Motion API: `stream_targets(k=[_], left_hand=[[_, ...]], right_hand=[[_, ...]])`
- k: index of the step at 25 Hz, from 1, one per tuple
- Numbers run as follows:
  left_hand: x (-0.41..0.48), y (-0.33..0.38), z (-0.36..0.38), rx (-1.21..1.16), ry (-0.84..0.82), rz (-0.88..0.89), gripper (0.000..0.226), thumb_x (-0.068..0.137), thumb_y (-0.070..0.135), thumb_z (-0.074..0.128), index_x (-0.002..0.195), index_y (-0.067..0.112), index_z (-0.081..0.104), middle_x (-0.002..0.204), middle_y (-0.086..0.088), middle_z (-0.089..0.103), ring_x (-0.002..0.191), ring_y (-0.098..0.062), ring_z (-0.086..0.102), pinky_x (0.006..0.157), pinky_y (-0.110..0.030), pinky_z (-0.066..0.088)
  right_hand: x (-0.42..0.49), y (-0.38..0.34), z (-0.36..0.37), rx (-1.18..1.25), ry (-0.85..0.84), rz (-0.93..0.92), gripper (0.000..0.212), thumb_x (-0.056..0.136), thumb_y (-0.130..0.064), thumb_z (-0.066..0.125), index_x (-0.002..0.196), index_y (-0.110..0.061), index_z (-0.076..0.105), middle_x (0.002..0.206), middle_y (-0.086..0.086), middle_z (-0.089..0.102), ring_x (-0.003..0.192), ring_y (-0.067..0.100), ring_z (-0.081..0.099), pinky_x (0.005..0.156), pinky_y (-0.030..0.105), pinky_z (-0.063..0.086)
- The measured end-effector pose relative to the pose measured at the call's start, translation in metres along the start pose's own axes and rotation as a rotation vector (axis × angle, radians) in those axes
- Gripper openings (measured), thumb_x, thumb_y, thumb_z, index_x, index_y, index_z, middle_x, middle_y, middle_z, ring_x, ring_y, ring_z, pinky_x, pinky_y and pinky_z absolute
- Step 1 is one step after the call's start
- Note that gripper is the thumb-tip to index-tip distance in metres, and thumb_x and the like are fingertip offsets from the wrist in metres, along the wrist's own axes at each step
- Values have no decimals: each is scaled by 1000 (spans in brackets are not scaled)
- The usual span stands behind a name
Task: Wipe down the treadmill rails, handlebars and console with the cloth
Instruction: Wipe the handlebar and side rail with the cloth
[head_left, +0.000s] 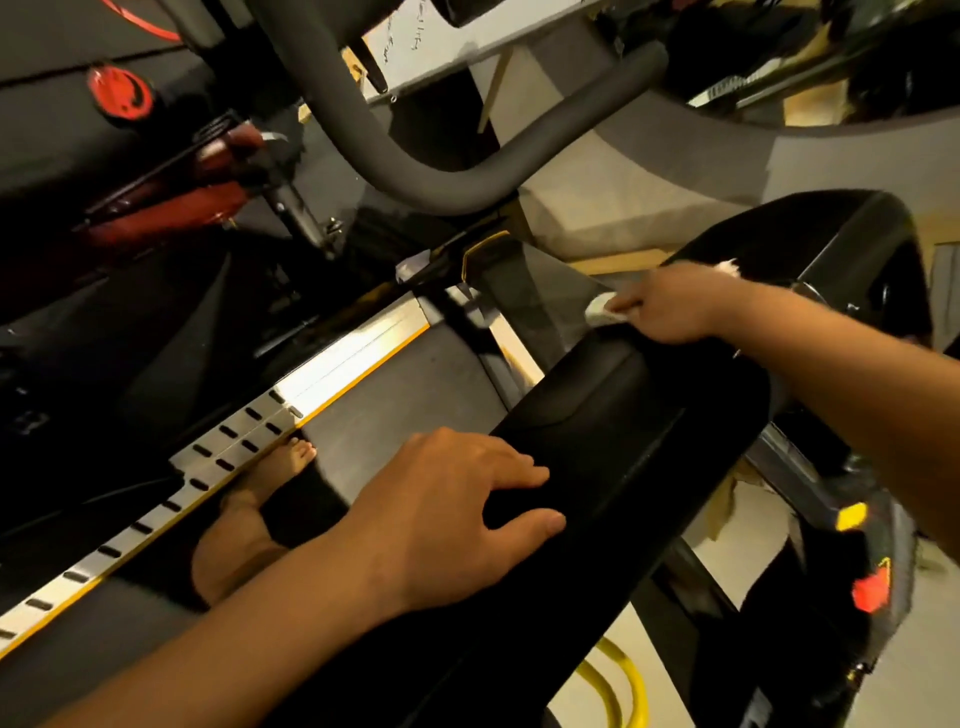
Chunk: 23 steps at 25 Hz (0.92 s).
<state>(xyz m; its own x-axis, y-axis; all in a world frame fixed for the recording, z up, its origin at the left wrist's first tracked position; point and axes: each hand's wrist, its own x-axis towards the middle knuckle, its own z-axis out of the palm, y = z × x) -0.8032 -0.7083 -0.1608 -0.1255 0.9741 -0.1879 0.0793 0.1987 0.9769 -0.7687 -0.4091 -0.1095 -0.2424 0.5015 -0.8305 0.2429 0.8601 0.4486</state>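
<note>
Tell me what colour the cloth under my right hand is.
White. The cloth shows best in the head view, peeking out from under the right hand.

Two hands in view — left hand (447, 525) at six o'clock, right hand (670, 304) at two. One cloth (597, 310), one bare foot (254, 514), one grey handlebar (374, 140), one slotted silver rail (218, 467) — one yellow hose (626, 686).

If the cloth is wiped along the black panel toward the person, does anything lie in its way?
Yes: the left hand rests on the black panel, nearer the person than the cloth in the right hand. Nothing else visible lies between them.
</note>
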Motion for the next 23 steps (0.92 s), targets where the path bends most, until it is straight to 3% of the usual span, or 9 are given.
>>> stream_targets(k=[2, 4, 7, 10, 13, 16, 19, 21, 23], left_hand=[[-2, -1, 3, -91, 102, 54, 35, 88, 54, 52, 102, 31, 74, 101, 16, 71, 94, 1, 64, 83, -28, 52], [-9, 4, 3, -202, 337, 144, 32, 92, 38, 53, 78, 19, 74, 75, 9, 69, 69, -5, 64, 65, -27, 50], [-14, 9, 6, -185, 481, 160, 31, 93, 34, 49, 81, 17, 73, 79, 8, 69, 75, -5, 63, 70, -22, 49], [-2, 11, 14, -138, 352, 89, 37, 91, 47, 45, 107, 27, 71, 109, 14, 69, 103, 0, 61, 87, -26, 49], [5, 26, 20, -26, 159, 97, 49, 88, 58, 41, 126, 34, 60, 132, 15, 58, 124, 4, 47, 105, -20, 36], [10, 32, 19, 126, 95, 112, 52, 83, 61, 49, 127, 35, 60, 133, 16, 57, 125, 3, 47, 106, -22, 37], [7, 39, 19, 207, 83, 102, 50, 80, 58, 53, 123, 35, 64, 128, 17, 60, 118, 2, 54, 97, -28, 46], [-2, 49, 23, 245, 147, 99, 48, 79, 54, 56, 122, 33, 65, 126, 19, 60, 116, 5, 53, 97, -23, 46], [-10, 58, 28, 289, 216, 78, 50, 78, 53, 57, 122, 30, 66, 125, 19, 61, 114, 5, 54, 97, -21, 45]], right_hand=[[-24, -50, 8, 80, -39, -189, 39, 97, -28, 41, 131, -38, 55, 138, -2, 56, 124, 24, 53, 105, 35, 40], [-69, -94, 12, 220, -51, -418, 34, 98, -32, 41, 127, -41, 57, 131, -12, 60, 118, 13, 56, 101, 32, 43], [-95, -90, 6, 315, -34, -514, 31, 96, -33, 47, 123, -40, 60, 124, -15, 64, 113, 4, 58, 100, 26, 45], [-52, -8, -3, 97, 130, -191, 31, 94, -33, 47, 120, -34, 64, 117, 4, 68, 106, 23, 62, 97, 39, 48], [-42, 56, -10, 41, 244, 140, 33, 94, -36, 46, 121, -32, 64, 118, 9, 65, 103, 32, 59, 96, 44, 48], [-61, 20, 18, 123, 390, 48, 35, 87, -46, 41, 112, -37, 65, 112, 5, 70, 104, 31, 63, 92, 44, 50], [-123, -62, 55, 252, 562, -315, 42, 88, -44, 29, 96, -29, 67, 95, -4, 72, 95, 23, 66, 84, 39, 48], [-146, -64, 74, 397, 673, -480, 33, 96, -36, 38, 98, -28, 69, 101, -9, 70, 100, 16, 63, 90, 35, 44], [-139, -33, 90, 460, 896, -480, 29, 97, -34, 47, 109, -22, 71, 114, -6, 69, 110, 13, 61, 99, 34, 41]])
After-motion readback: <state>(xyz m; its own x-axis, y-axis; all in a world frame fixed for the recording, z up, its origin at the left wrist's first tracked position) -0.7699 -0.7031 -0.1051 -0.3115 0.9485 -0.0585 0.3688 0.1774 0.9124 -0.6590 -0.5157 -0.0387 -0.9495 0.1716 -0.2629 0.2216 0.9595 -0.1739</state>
